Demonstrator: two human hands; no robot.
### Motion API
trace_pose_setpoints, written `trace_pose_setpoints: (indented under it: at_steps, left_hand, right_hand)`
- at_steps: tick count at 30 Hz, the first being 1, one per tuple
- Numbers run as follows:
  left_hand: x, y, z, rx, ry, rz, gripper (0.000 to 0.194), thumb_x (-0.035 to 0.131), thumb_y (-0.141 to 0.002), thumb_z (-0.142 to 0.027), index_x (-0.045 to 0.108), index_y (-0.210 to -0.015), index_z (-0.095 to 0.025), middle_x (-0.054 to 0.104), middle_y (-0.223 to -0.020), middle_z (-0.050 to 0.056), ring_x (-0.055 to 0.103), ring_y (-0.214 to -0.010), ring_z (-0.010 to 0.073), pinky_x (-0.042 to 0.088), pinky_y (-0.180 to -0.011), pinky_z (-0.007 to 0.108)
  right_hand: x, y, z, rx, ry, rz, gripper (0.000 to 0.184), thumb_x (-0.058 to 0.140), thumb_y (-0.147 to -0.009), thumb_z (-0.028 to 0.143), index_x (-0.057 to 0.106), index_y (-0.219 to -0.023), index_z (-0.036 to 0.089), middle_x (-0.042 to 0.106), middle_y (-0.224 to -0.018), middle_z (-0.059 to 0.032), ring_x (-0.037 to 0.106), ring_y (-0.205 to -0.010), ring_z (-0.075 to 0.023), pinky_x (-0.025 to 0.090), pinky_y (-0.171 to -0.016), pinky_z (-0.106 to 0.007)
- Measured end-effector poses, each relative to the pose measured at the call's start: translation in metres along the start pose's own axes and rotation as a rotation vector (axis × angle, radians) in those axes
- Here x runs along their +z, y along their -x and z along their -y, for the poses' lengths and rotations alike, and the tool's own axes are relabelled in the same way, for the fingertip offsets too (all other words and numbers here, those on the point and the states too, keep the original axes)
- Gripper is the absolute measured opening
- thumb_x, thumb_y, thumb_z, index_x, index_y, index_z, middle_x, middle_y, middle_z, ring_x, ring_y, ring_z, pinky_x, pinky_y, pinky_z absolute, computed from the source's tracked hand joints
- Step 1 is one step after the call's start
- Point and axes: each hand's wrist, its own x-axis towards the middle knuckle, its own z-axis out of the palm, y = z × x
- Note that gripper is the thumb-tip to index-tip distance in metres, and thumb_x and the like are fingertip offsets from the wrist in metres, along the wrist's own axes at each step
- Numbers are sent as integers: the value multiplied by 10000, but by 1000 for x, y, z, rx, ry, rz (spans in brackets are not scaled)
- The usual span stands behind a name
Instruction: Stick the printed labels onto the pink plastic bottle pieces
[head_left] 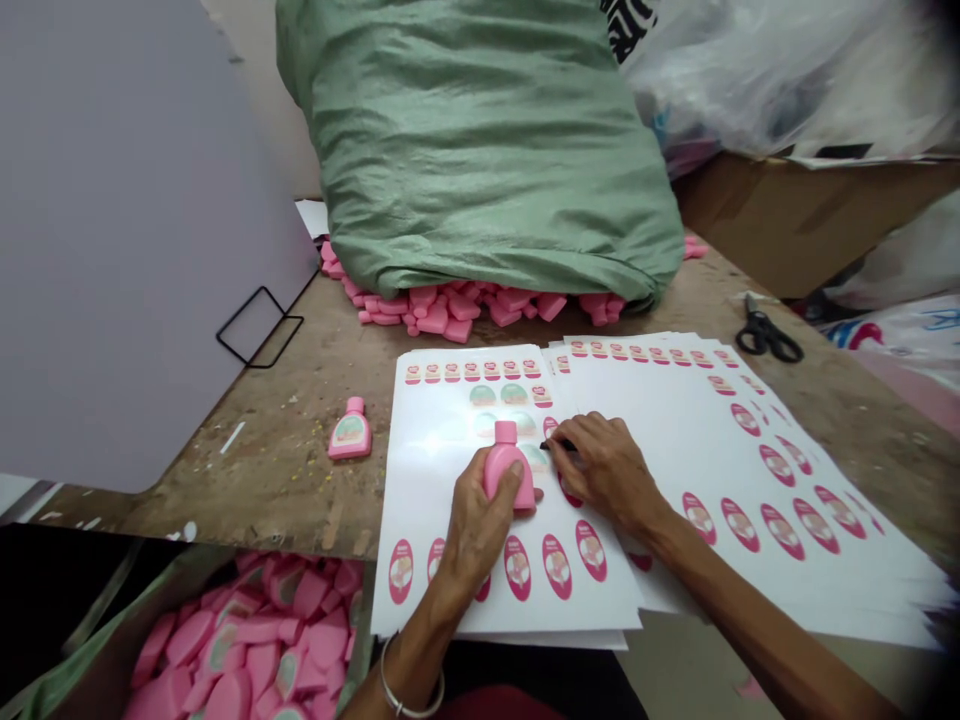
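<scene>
My left hand is wrapped round a small pink plastic bottle, its cap end pointing away from me and no label on the face I see. Just to the right, my right hand pinches a small dark pointed tool whose tip is at a green label on the sticker sheet; its exact kind is hidden by the fingers. Oval pink stickers, green labels and small heart stickers are printed on this sheet. A second pink bottle, bearing a green label, lies left of the sheets.
A green sack spills pink bottles at the back. More sticker sheets fan out right, near black-handled scissors. A grey panel with a wire stand is left. Below the table edge, an open sack holds pink bottles.
</scene>
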Motion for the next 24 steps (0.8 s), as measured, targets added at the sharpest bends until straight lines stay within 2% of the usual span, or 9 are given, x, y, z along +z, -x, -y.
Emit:
trace_pose_setpoints:
  at_steps: [4,6,11,14,16,21,24]
  left_hand:
    - [1,-2,4,9,-44,-13,340,571,-826,-471,554,-957,-158,607,-801,47,698,-739,218,541,-629,276]
    - [1,-2,4,13,-49,-13,342,572,-825,-474,556,-954,-157,608,-789,46,696,-733,214,543,-636,280]
    - [0,-1,3,-1,9,-14,379,601,-797,-492,573,-962,-152,623,-813,55,695,-733,213,543,-638,279]
    - [-2,-2,4,-13,65,10,408,586,-806,-503,569,-998,-144,624,-867,67,696,-733,210,553,-630,281]
    - [-3,-3,5,-9,106,17,425,576,-814,-505,564,-1030,-139,627,-892,75,695,-734,207,563,-642,290]
    - [-7,1,6,-5,234,5,471,582,-811,-519,576,-1057,-118,647,-908,97,685,-773,203,574,-711,319]
    - [-8,5,3,-32,418,-17,519,505,-839,-570,598,-1038,-100,643,-1009,135,673,-835,217,585,-713,338]
  right_hand:
    - [2,3,-3,60,-159,23,128,491,-868,228,550,-759,194,613,-734,-26,512,-702,-166,341,-689,-308]
    - [3,5,-2,69,-171,12,117,529,-856,272,543,-769,195,617,-742,-31,512,-700,-171,348,-682,-310]
    - [5,10,8,-15,-30,-103,159,565,-852,332,556,-782,190,637,-742,-62,525,-699,-193,348,-675,-336]
    - [1,13,15,-1,-74,-180,156,584,-841,326,555,-763,194,627,-704,-52,532,-686,-189,369,-680,-345]
    - [-5,13,18,92,-211,-206,171,616,-817,344,549,-762,197,615,-711,-40,541,-684,-180,403,-681,-338]
    - [-27,9,26,477,-582,-230,257,626,-795,444,550,-738,206,562,-669,4,499,-589,-127,434,-565,-268]
    - [-32,5,36,514,-710,-131,284,631,-782,474,645,-835,196,602,-676,-6,516,-578,-126,444,-539,-263]
